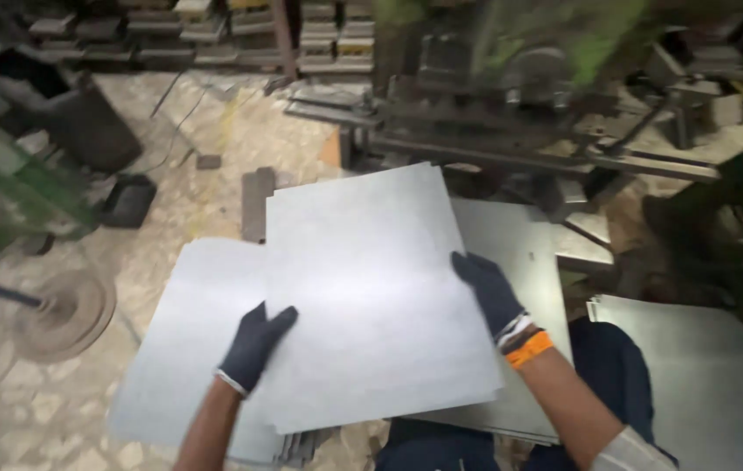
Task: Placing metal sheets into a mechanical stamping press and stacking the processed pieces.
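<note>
A large grey metal sheet (pixel 371 288) is held in front of me, tilted slightly, above my lap. My left hand (pixel 254 346), in a dark glove, grips its lower left edge. My right hand (pixel 489 292), also dark-gloved with an orange band at the wrist, grips its right edge. Under it lie more grey sheets: one sticking out to the left (pixel 188 349) and one to the right (pixel 520 244). A stack of sheet edges shows below at the bottom (pixel 302 447).
A green and grey machine (pixel 511 78) stands ahead with a steel bed. Another grey sheet (pixel 694 375) lies at the right. A coil of strip (pixel 71 314) sits on the stone floor at the left, near a green frame (pixel 14 174) and a dark tray (pixel 127 201).
</note>
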